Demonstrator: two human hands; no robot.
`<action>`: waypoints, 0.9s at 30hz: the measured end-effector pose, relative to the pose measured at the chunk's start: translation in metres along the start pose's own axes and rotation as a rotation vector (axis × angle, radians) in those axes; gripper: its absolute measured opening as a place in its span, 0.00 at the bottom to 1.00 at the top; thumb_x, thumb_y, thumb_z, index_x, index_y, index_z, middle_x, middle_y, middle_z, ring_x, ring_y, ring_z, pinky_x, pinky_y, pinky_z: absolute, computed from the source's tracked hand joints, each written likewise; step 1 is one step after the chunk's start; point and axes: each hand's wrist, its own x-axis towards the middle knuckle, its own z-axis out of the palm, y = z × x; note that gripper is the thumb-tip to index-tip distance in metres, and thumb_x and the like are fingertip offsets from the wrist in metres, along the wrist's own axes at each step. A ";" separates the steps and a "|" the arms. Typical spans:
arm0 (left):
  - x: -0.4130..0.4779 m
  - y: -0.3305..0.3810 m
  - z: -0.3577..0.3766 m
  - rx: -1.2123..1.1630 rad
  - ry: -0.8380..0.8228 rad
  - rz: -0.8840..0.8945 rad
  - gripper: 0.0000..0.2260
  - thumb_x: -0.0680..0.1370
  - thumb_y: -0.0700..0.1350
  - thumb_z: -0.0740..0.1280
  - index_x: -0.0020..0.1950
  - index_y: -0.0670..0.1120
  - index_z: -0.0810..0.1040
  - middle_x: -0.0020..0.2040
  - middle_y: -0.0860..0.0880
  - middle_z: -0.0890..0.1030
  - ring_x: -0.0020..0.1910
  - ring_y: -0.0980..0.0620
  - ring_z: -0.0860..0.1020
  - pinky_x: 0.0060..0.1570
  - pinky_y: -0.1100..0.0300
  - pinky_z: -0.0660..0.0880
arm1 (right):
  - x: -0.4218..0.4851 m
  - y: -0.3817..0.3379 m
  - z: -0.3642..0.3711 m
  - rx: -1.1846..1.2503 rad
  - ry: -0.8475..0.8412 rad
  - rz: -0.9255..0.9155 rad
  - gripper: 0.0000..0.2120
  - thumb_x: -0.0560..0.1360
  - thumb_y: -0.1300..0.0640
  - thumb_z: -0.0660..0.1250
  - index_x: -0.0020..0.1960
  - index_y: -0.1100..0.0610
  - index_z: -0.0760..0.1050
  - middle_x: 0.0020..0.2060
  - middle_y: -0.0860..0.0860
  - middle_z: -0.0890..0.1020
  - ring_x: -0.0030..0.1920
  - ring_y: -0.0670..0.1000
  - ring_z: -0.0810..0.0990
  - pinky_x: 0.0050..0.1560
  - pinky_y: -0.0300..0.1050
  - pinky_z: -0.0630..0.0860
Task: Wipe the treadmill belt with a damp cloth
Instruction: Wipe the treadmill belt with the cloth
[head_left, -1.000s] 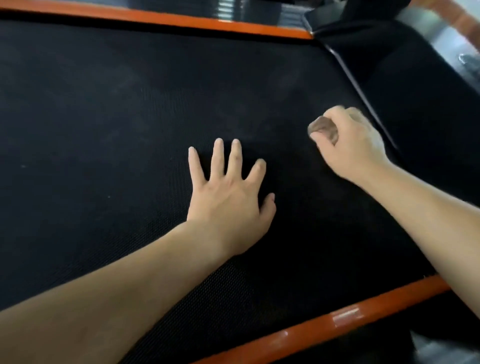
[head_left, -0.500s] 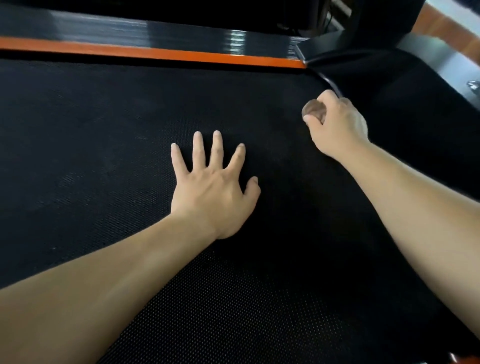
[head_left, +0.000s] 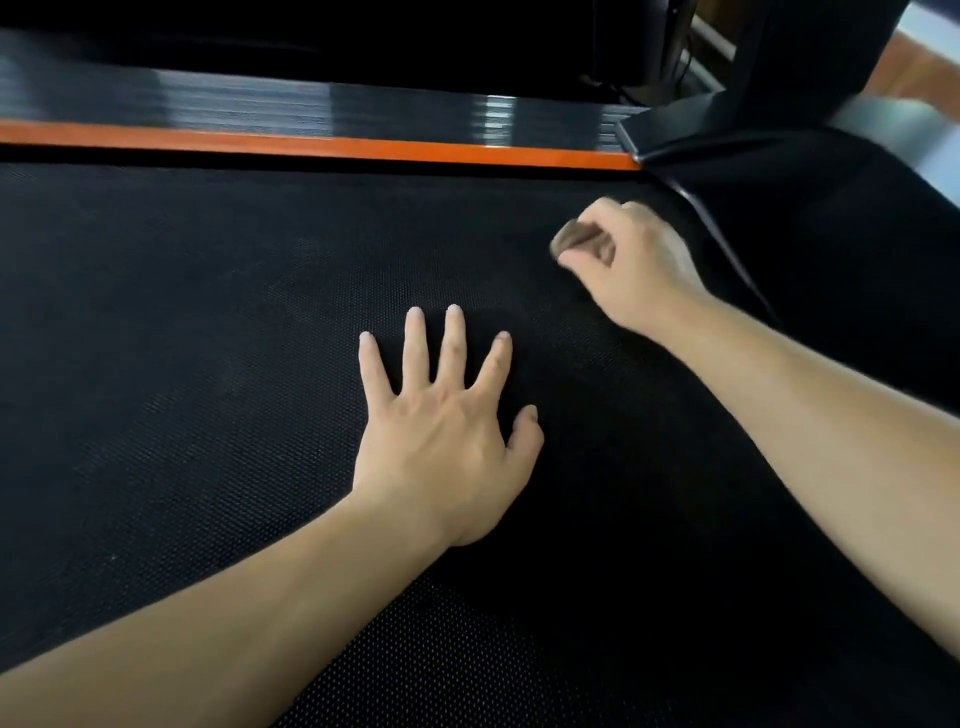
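Black, finely dimpled treadmill belt (head_left: 208, 364) fills most of the frame, bordered along the top by an orange side strip (head_left: 311, 143). Left hand (head_left: 447, 436), centre, lies flat on the belt with fingers spread. Right hand (head_left: 631, 260), upper right, is curled, thumb and fingers pinching a small brownish wad of cloth (head_left: 569, 240) against the belt. The cloth appears soft, light and compressible; bunched this tightly it covers little, so a flatter hold under the fingertips would likely wipe more.
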 end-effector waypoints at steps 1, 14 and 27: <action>0.000 0.000 0.000 -0.001 0.001 0.001 0.33 0.80 0.66 0.42 0.83 0.56 0.47 0.84 0.43 0.44 0.81 0.38 0.38 0.75 0.31 0.37 | -0.005 -0.002 0.000 0.036 -0.028 -0.048 0.10 0.75 0.45 0.70 0.52 0.48 0.77 0.45 0.49 0.79 0.44 0.48 0.78 0.48 0.48 0.77; 0.001 0.001 -0.002 0.005 0.019 0.010 0.33 0.79 0.66 0.42 0.83 0.55 0.49 0.84 0.43 0.45 0.81 0.37 0.37 0.75 0.31 0.38 | 0.044 0.007 0.010 -0.052 0.028 -0.087 0.08 0.77 0.49 0.69 0.49 0.53 0.75 0.46 0.49 0.78 0.46 0.52 0.77 0.47 0.47 0.72; 0.001 0.001 0.000 -0.007 0.035 0.003 0.33 0.80 0.66 0.44 0.83 0.55 0.52 0.84 0.43 0.47 0.82 0.37 0.39 0.75 0.31 0.38 | 0.077 0.067 -0.010 -0.272 0.129 0.205 0.11 0.80 0.50 0.65 0.57 0.56 0.76 0.56 0.59 0.79 0.61 0.63 0.74 0.62 0.58 0.69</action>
